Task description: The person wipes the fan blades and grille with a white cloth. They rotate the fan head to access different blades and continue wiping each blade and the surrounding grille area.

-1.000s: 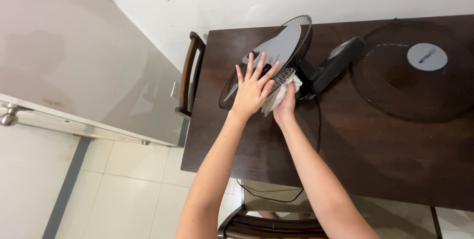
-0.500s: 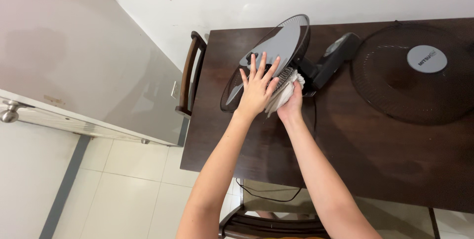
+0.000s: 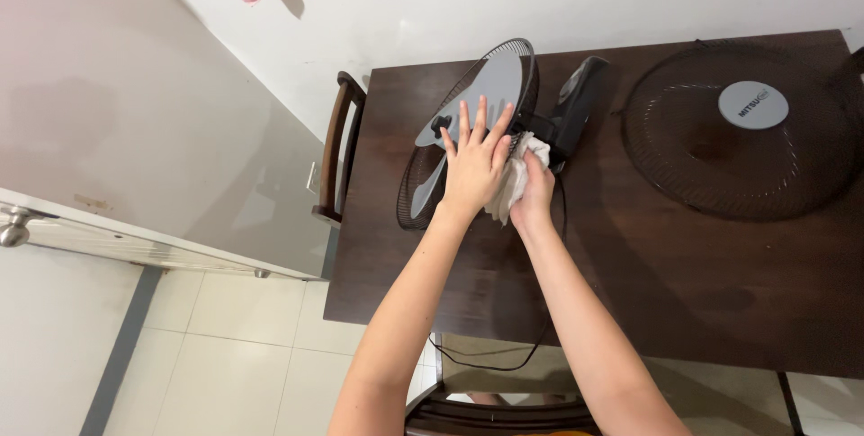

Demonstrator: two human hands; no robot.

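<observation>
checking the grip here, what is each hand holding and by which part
Right hand grips a bunched white cloth against the fan's rear grille. Left hand holds nothing, lying flat on the grey fan blade.

Tilted grey-bladed fan [image 3: 490,85], crumpled white cloth [image 3: 513,186] against it

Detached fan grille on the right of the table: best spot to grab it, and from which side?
Take the detached fan grille by its outer wire rim, at the edge nearest the person, coming from the front. It lies flat on the dark table. The grey centre cap is smooth and offers little to pinch, whereas the rim probably lets fingers hook under.
</observation>
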